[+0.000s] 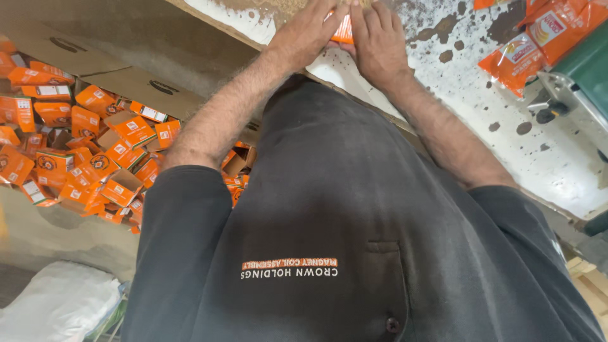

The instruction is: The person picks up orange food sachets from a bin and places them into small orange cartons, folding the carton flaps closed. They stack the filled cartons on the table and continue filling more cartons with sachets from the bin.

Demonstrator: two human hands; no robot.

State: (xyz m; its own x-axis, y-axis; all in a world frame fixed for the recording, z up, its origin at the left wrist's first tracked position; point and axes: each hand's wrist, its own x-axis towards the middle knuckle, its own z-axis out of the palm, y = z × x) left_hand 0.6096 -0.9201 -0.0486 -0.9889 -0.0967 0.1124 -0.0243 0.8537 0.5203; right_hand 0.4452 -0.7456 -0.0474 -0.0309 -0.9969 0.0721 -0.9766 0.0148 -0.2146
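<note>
**Both hands closed on a small orange carton at the table edge**

Seen from above, looking down over a dark grey shirt with a chest pocket and short sleeves. Left hand and right hand brought together at the top of the view, fingers curled, gripping between them a small orange carton. Only a narrow strip of the carton showing between the two hands; the rest hidden by fingers. Held just above, or on, the worn white table, spotted with dark patches where the paint is gone; which of the two, impossible to tell.

Well to the right of the right hand, on the same table, a few orange pouches lying loose. Just past them, farther right, part of a green machine with a metal fitting and a dark knob.

Below and far to the left of the left hand, beyond the bare forearm, a heap of small orange cartons, many with flaps open, tumbled in all directions. Behind that heap, brown cardboard flaps of a large box. Lower still on that side, a white sack on the floor.
</note>
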